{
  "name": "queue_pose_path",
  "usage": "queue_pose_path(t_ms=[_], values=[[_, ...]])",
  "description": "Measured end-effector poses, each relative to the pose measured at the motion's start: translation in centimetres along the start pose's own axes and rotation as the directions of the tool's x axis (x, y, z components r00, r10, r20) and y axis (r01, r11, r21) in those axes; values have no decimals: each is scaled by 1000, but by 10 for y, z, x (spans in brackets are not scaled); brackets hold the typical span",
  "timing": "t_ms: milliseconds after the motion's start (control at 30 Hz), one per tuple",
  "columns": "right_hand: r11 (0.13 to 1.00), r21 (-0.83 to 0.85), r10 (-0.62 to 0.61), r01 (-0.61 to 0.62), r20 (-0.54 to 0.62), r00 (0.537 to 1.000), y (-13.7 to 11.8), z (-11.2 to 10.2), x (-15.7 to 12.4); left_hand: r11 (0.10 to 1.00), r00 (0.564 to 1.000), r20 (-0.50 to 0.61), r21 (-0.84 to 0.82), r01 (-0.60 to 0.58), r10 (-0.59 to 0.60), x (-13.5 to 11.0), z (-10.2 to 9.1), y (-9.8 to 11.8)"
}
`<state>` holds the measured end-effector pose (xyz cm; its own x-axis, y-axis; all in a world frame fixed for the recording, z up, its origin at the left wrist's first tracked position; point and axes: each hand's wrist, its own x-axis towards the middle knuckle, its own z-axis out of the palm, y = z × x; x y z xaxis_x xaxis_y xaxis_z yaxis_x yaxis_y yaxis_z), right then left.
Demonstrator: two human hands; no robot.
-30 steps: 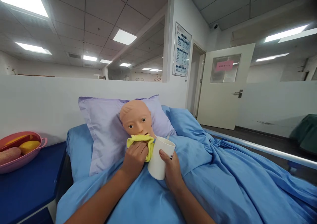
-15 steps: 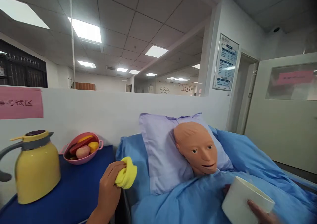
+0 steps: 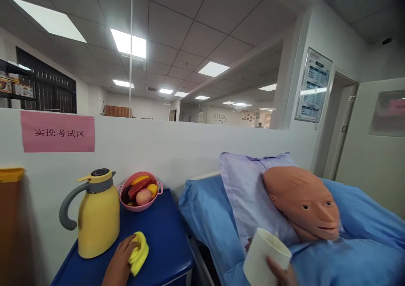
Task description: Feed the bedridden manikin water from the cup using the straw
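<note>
My left hand (image 3: 122,258) grips a folded yellow cloth (image 3: 139,252) over the blue bedside cabinet top (image 3: 167,244); whether the cloth touches it I cannot tell. A yellow thermos jug (image 3: 98,220) with a grey handle stands just beyond that hand. My right hand (image 3: 281,271) holds a white cup (image 3: 264,256), tilted, its thumb on the near side and fingertips showing at the far side. The cup's inside is mostly out of sight. Past the cup, a manikin head (image 3: 300,203) rests on a lilac pillow (image 3: 243,193), with blue bedding (image 3: 354,260) up to its neck.
A pink bowl (image 3: 136,209) of fruit sits at the back of the cabinet, against the white wall (image 3: 183,151). A dark gap (image 3: 202,256) separates cabinet and bed. An orange-brown bin-like object (image 3: 11,227) is at far left, a door (image 3: 367,163) at right.
My left hand has brought the cloth left and down, from beside the pillow to over the cabinet. My right hand has shifted left with the cup. The view has turned left.
</note>
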<state>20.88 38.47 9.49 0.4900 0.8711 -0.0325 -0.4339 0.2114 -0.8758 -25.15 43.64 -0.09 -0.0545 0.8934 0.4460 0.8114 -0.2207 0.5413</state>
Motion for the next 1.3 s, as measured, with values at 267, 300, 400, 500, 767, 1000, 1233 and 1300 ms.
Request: queue_pose_path(t_ms=[267, 300, 400, 500, 767, 1000, 1233, 1300], values=[[980, -123, -142, 158, 128, 982, 118, 150, -24, 935, 983, 155, 353, 35, -96, 27, -1, 18], [962, -165, -191, 216, 159, 969, 127, 164, -23, 928, 984, 156, 371, 26, -90, 29, -1, 20], [904, -273, -282, 328, 195, 939, 147, 201, -12, 920, 985, 142, 391, 32, -95, 34, 4, 19], [898, -318, -271, 305, 149, 951, 166, 228, 3, 909, 982, 112, 405, 98, -155, 38, 14, 15], [869, -360, -300, 340, 164, 940, 199, 246, 25, 902, 976, 125, 416, 112, -179, 53, 28, 15], [875, -309, -321, 372, 205, 925, 209, 249, 31, 894, 972, 177, 444, 61, -154, 53, 26, 17], [828, -295, -365, 477, 362, 858, 212, 245, 29, 896, 951, 248, 441, 59, -184, 53, 23, 16], [812, -312, -356, 493, 405, 842, 212, 240, 29, 891, 956, 236, 451, 52, -176, 54, 25, 13]])
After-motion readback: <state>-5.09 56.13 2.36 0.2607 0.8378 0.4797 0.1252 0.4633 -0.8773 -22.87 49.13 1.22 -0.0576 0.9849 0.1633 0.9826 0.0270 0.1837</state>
